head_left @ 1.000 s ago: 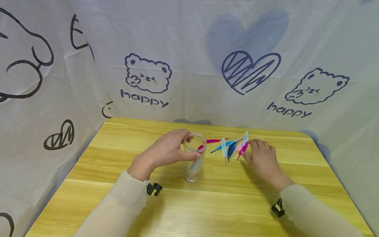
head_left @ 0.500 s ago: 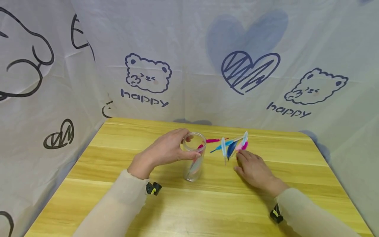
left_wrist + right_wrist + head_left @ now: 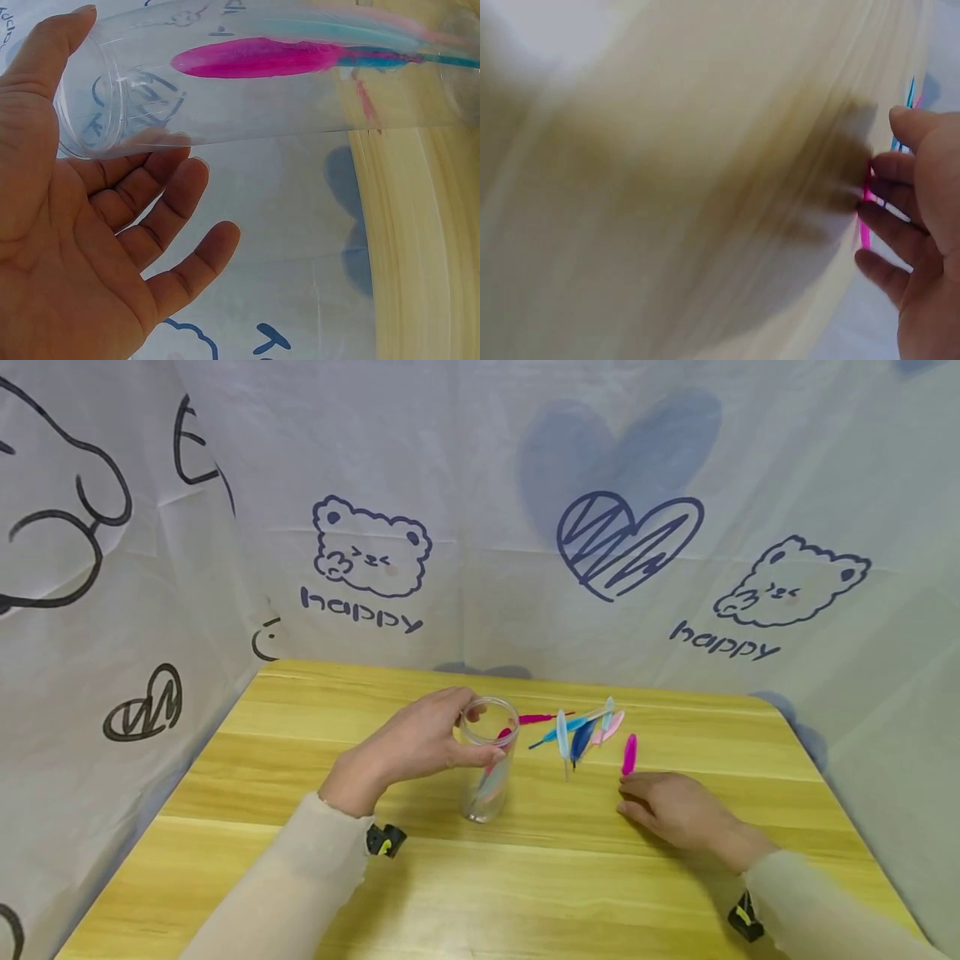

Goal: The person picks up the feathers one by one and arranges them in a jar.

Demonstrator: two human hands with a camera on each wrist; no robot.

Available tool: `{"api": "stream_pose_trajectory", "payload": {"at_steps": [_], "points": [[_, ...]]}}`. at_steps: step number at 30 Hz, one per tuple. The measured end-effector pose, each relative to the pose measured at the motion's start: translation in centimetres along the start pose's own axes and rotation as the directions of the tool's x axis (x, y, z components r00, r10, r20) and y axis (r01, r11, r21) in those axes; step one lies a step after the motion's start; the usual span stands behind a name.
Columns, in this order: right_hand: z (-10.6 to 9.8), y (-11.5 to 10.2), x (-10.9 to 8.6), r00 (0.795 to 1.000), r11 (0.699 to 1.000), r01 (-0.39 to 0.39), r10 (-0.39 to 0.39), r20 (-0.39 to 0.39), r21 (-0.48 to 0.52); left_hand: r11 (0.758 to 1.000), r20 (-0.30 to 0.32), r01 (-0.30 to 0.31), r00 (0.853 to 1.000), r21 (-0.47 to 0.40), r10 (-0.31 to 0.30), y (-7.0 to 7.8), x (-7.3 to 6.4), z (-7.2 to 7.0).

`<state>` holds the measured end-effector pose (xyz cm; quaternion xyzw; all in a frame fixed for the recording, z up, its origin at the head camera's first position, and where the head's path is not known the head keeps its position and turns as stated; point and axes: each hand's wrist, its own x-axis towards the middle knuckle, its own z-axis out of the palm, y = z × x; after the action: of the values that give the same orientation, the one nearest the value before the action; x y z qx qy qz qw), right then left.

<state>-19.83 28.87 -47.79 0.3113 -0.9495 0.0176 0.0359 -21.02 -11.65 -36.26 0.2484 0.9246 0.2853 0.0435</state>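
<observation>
My left hand [image 3: 416, 735] grips a clear plastic jar [image 3: 489, 793] near its rim, thumb on the near side. The jar stands upright on the table. Inside lean a magenta feather with a blue lower part [image 3: 255, 58] and paler feathers, light blue [image 3: 345, 31] and pinkish. My right hand [image 3: 678, 810] is low over the table, fingertips at the lower end of a magenta feather [image 3: 630, 754]. In the right wrist view the thumb stands apart from the fingers, and the magenta feather [image 3: 866, 217] shows at the fingertips.
Between jar and right hand lie more feathers: a dark pink one [image 3: 536, 719], a white one [image 3: 562, 735], a dark blue one [image 3: 582, 742], a bright blue one [image 3: 555, 732] and a pale pink one [image 3: 609, 727]. The wooden table [image 3: 480, 893] meets a printed cloth [image 3: 495, 635] behind.
My right hand has moved down and right, away from the feather pile, and the magenta feather has come out of the pile with it. The left hand and jar stay put.
</observation>
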Motion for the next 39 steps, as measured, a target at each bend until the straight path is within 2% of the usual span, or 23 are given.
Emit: {"api": "stream_pose_trajectory", "payload": {"at_steps": [5, 8, 10, 14, 19, 21, 26, 30, 35, 39], "points": [[-0.9, 1.8, -1.2, 0.997, 0.999, 0.003, -0.006, -0.073, -0.045, 1.0, 0.0, -0.006, 1.0, 0.01, 0.006, 0.1, 0.1, 0.1], [-1.0, 2.4, -1.5, 0.99, 0.998, -0.039, 0.03, -0.139, -0.058, 1.0, 0.001, -0.003, 1.0, 0.011, 0.003, 0.2, 0.1, 0.1], [-0.8, 2.5, -1.5, 0.983, 0.994, -0.094, 0.084, -0.165, -0.054, 1.0, 0.003, 0.001, 1.0, 0.01, -0.001, 0.2, 0.1, 0.1], [0.0, 2.4, -1.4, 0.978, 0.984, -0.178, 0.175, -0.115, -0.016, 1.0, 0.006, 0.001, 1.0, 0.003, -0.001, 0.2, 0.1, 0.1], [0.7, 2.3, -1.7, 0.985, 0.986, -0.165, 0.164, -0.063, -0.02, 1.0, 0.006, 0.002, 1.0, 0.004, -0.002, 0.3, 0.1, 0.1], [0.6, 2.1, -1.8, 0.977, 0.979, -0.203, 0.201, -0.07, -0.034, 1.0, 0.006, 0.004, 1.0, 0.006, -0.004, 0.3, 0.0, 0.1], [0.3, 1.0, -2.3, 0.953, 0.949, -0.302, 0.297, -0.066, -0.088, 1.0, 0.008, 0.011, 1.0, -0.002, -0.011, 0.4, -0.1, 0.1], [0.2, -0.7, -2.8, 0.948, 0.942, -0.317, 0.313, -0.06, -0.108, 1.0, 0.009, 0.017, 1.0, -0.009, -0.017, 0.4, -0.2, 0.1], [0.2, -3.2, -3.0, 0.941, 0.937, -0.338, 0.335, -0.055, -0.083, 1.0, 0.009, 0.018, 1.0, -0.015, -0.018, 0.3, -0.2, 0.1], [0.1, -4.7, -2.7, 0.943, 0.942, -0.331, 0.329, -0.039, -0.051, 1.0, 0.007, 0.02, 1.0, -0.016, -0.02, 0.2, -0.2, 0.1]]}}
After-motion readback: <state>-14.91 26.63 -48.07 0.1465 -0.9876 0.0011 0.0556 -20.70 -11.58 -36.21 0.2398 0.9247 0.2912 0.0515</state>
